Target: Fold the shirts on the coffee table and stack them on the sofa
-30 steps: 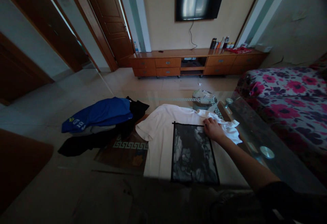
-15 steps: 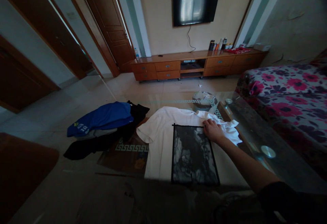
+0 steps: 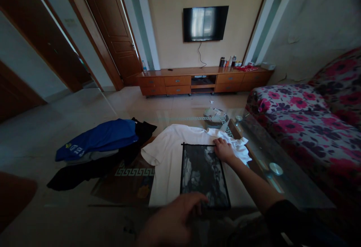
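A white T-shirt [image 3: 166, 164] lies spread on a glass-topped table, its right side bunched up. On the shirt lies a flat, glossy dark panel [image 3: 201, 175] with black edges, showing blurry grey shapes. My right hand [image 3: 224, 150] is at the panel's far right corner, fingers bent over its edge beside the bunched cloth; the fingertips are partly hidden. Blurred by motion, my left hand [image 3: 172, 218] is over the panel's near left edge, a finger stretched out to the right. Nothing shows in it, and I cannot tell whether it touches the panel.
A blue garment [image 3: 98, 138] and black clothing [image 3: 84, 171] are piled at left. The glass table [image 3: 299, 187] has round metal discs at right. Beyond it stand a low wooden cabinet [image 3: 177, 85] and a floral sofa [image 3: 296, 115]. A bin [image 3: 216, 115] shows behind the shirt.
My left hand has come into view from below, over the panel's near edge. My right hand stays at the far right corner. The view has tilted up and shifted right.
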Demonstrator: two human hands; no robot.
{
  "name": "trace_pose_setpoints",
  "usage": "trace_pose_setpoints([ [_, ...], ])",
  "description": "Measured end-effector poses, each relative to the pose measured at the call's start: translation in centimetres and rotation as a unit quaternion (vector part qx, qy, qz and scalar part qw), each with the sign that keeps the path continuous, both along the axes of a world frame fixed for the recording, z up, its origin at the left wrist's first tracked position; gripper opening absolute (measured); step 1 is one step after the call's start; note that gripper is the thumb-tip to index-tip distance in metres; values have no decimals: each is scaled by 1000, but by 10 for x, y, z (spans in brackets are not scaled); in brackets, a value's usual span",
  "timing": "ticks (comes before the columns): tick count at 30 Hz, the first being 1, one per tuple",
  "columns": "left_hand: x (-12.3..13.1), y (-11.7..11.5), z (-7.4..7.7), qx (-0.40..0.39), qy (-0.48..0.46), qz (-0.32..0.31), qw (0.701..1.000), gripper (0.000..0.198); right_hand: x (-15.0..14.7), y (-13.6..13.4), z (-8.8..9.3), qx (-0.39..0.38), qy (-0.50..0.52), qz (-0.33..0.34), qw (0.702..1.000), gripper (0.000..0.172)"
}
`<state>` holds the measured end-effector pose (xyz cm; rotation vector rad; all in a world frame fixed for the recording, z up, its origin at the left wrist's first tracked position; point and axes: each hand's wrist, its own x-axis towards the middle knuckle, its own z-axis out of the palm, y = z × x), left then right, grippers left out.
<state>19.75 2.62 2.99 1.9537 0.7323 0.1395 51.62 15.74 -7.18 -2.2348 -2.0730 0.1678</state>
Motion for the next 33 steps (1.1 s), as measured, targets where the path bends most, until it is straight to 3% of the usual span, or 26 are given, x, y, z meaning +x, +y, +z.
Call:
trace_pose_setpoints([
  [3, 19, 73, -10, 74, -17, 104, 992, 30, 4, 3, 2, 6, 11, -4, 1000, 35],
  [6, 28, 154, -34, 230, 11, 233, 945, 28, 13, 14, 5, 26, 27, -22, 999, 36],
  [7, 27, 177, -44, 286, 45, 258, 922, 26, 17, 19, 6, 36, 33, -32, 998, 36],
  [10, 18, 225, -69, 341, 84, 295, 888, 23, 29, 38, 9, 68, 48, -69, 994, 37],
  [14, 5, 259, -91, 371, 125, 327, 860, 25, 42, 68, 7, 91, 61, -102, 989, 38],
  [19, 0, 301, -108, 361, 174, 368, 839, 41, 51, 98, -5, 63, 77, -62, 993, 46],
  [23, 0, 330, -115, 324, 202, 362, 851, 52, 53, 110, -11, 21, 71, -42, 996, 48],
  [27, 1, 346, -117, 286, 219, 352, 864, 59, 57, 115, -10, 15, 72, -38, 997, 29],
  [33, -8, 366, -114, 217, 182, 306, 909, 28, 72, 131, -7, 72, 190, -3, 979, 28],
])
